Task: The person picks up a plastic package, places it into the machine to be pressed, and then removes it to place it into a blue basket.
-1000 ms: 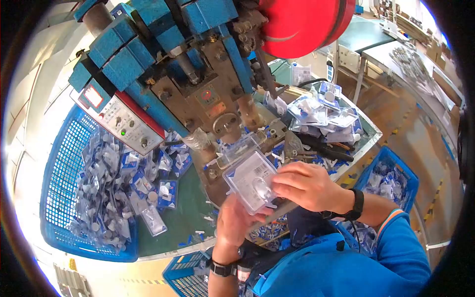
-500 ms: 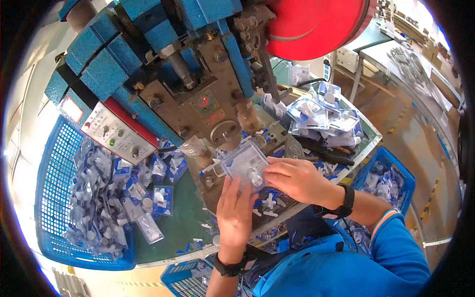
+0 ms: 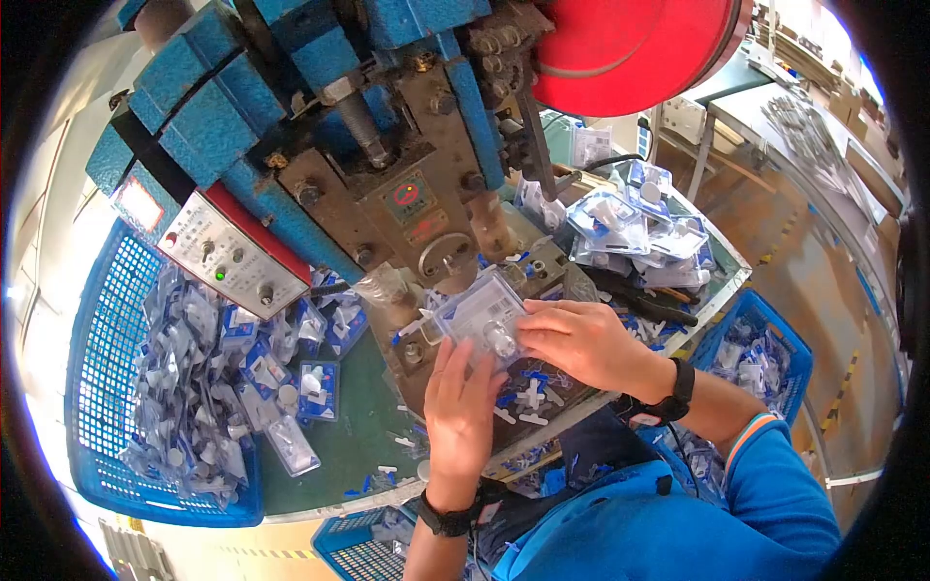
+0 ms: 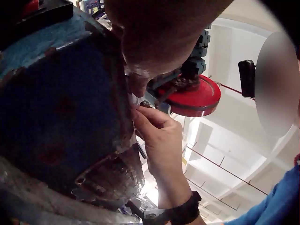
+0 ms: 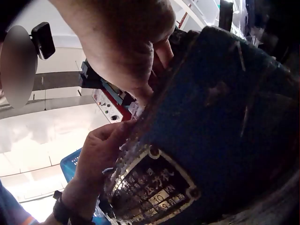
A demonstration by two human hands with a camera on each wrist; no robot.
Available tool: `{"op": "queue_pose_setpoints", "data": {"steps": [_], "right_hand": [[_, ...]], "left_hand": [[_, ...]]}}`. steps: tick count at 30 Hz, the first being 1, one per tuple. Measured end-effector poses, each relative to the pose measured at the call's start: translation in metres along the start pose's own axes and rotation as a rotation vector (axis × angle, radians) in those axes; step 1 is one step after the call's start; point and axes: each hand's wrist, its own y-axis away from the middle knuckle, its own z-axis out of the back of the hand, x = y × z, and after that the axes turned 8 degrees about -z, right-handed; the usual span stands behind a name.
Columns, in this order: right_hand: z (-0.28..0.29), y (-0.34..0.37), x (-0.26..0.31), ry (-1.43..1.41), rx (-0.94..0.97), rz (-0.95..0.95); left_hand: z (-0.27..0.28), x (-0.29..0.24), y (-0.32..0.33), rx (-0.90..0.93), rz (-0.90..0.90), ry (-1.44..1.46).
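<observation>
A clear plastic package (image 3: pixel 480 312) with a rounded bulge lies under the press head (image 3: pixel 417 208), at the machine's bed. The left hand (image 3: pixel 459 407) rests its extended fingers on the package's near left edge. From the right, the right hand (image 3: pixel 586 344) pinches the package's right edge between thumb and fingers. In the left wrist view the right hand (image 4: pixel 161 140) shows bent fingers near the machine's edge; in the right wrist view the left hand (image 5: pixel 101 152) reaches to the same spot. The package is mostly hidden in both wrist views.
A blue basket (image 3: pixel 97 426) heaped with packages stands at the left, beside a control box (image 3: pixel 232 254). More packages (image 3: pixel 635 223) are piled at the right. Small white and blue scraps (image 3: pixel 531 395) litter the bed near the hands. Another blue basket (image 3: pixel 796 373) sits at lower right.
Since a second ago, both hands have moved the package slightly up and left toward the press head. The left hand's fingers came onto its near left edge. The last half second shows little movement.
</observation>
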Motion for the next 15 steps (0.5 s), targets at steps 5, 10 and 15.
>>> {"op": "queue_pose_setpoints", "data": {"steps": [5,10,15], "right_hand": [[-0.0013,0.0007,0.0001,0.012,0.009,-0.001],[-0.0008,0.0012,0.0011,0.007,0.021,-0.019],[0.0023,-0.0013,0.0038,0.02,0.025,-0.027]], "left_hand": [[-0.0007,0.0012,0.0011,-0.007,0.01,0.014],[-0.0017,0.0019,0.0027,0.006,0.018,0.016],[-0.0003,0.0014,0.0023,0.021,0.025,0.035]]}}
